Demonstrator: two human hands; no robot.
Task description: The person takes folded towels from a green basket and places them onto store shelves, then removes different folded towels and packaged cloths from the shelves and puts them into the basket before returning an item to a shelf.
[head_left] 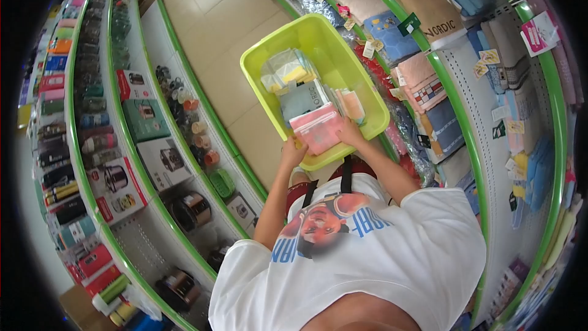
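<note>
Both hands hold a pink folded towel with white stripes (318, 129) over the near part of a yellow-green plastic tub (271, 43). My left hand (294, 150) grips its left edge, fingers closed on it. On the right edge, my right hand (350, 133) is closed round the same towel. Beneath and beyond it in the tub lie a grey-blue towel with lettering (303, 99), a clear-wrapped pack with yellow and white parts (286, 70), and a peach and white folded cloth (351, 104).
Shelves with green edges (453, 89) on the right carry folded towels, some with hanging tags. Shelves on the left hold boxed pots (116, 187), cups (196, 125) and a green basket (222, 182). Tiled floor (211, 30) runs between them.
</note>
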